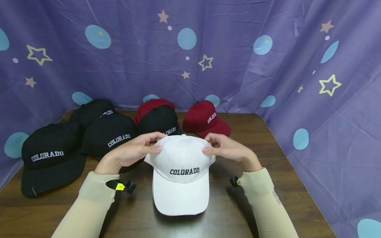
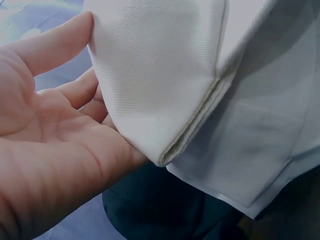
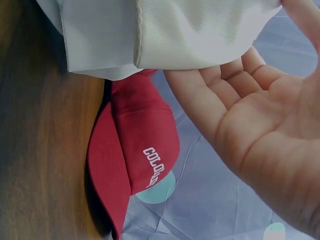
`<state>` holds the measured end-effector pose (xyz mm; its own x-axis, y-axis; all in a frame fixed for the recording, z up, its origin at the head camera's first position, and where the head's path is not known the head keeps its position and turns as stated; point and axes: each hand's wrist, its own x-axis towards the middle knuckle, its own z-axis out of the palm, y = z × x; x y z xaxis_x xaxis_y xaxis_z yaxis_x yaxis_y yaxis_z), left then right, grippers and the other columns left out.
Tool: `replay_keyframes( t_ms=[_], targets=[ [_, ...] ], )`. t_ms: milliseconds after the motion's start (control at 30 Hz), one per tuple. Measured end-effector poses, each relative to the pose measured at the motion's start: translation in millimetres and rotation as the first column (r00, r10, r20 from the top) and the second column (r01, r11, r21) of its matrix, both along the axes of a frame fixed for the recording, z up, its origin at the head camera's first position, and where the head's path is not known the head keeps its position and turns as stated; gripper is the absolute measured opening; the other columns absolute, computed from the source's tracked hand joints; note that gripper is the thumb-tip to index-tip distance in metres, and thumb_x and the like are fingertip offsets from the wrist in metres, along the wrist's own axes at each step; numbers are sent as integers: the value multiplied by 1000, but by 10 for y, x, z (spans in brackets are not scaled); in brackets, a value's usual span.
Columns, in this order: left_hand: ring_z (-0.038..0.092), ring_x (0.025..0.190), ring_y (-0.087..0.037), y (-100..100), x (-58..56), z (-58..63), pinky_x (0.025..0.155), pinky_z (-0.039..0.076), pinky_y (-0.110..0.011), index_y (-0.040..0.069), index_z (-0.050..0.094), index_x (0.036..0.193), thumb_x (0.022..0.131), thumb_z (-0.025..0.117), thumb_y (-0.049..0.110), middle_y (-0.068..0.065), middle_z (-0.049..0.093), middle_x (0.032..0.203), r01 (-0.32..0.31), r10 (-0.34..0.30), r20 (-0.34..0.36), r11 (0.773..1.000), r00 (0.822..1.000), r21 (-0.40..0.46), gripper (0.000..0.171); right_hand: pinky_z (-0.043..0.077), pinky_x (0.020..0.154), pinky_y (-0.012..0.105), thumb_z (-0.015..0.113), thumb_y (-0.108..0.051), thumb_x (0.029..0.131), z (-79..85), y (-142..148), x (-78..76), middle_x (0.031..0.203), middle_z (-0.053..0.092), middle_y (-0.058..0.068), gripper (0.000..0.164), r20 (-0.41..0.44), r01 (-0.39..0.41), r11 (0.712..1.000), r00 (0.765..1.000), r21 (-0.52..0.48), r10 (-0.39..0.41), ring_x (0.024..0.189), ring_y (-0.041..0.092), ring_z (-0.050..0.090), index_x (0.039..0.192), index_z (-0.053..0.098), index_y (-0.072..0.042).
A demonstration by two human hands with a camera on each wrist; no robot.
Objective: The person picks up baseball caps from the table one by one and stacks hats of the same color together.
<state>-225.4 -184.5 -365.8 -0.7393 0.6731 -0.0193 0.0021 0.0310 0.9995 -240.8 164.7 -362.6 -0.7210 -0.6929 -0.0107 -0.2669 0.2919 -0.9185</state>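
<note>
A white baseball cap [image 1: 181, 195] with dark COLORADO lettering is held up between both hands over the wooden table, its brim pointing toward me and down. My left hand [image 1: 134, 150] grips the crown's left side, thumb in front and fingers behind. On the other side my right hand [image 1: 229, 147] grips it the same way. In the left wrist view the left hand [image 2: 55, 120] holds the folded white fabric [image 2: 155, 70] at its edge. The right wrist view shows the right hand [image 3: 260, 115] with its fingers behind the white fabric [image 3: 200, 35].
Several black caps [image 1: 53, 148] with white lettering cluster at the table's left. Another black cap [image 1: 159, 119] overlaps a red cap [image 1: 151, 104] at the back, and a second red cap [image 1: 199, 117] sits to their right. A purple curtain [image 1: 226, 79] hangs behind the wooden table [image 1: 268, 185].
</note>
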Motion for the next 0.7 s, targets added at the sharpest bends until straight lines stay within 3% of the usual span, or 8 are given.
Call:
replay_keyframes(
  t_ms=[333, 700],
  targets=[
    [45, 112, -35, -50, -20, -22, 90, 43, -42, 9, 47, 134, 95, 59, 13, -19, 50, 123, 2, -6, -39, 995, 999, -99, 41, 48, 71, 56, 70, -29, 89, -124, -20, -56, 88, 60, 13, 28, 5, -7, 999, 1000, 39, 6, 77, 32, 57, 105, 56, -10],
    [48, 106, -33, -100, -27, -65, 89, 45, -44, 18, 50, 132, 94, 62, 22, -13, 53, 119, -31, 6, -116, 976, 993, -216, 40, 50, 74, 52, 71, -32, 87, -191, -71, -86, 90, 62, 10, 32, -28, -11, 996, 1000, 89, 13, 81, 28, 59, 106, 56, -11]
  ],
)
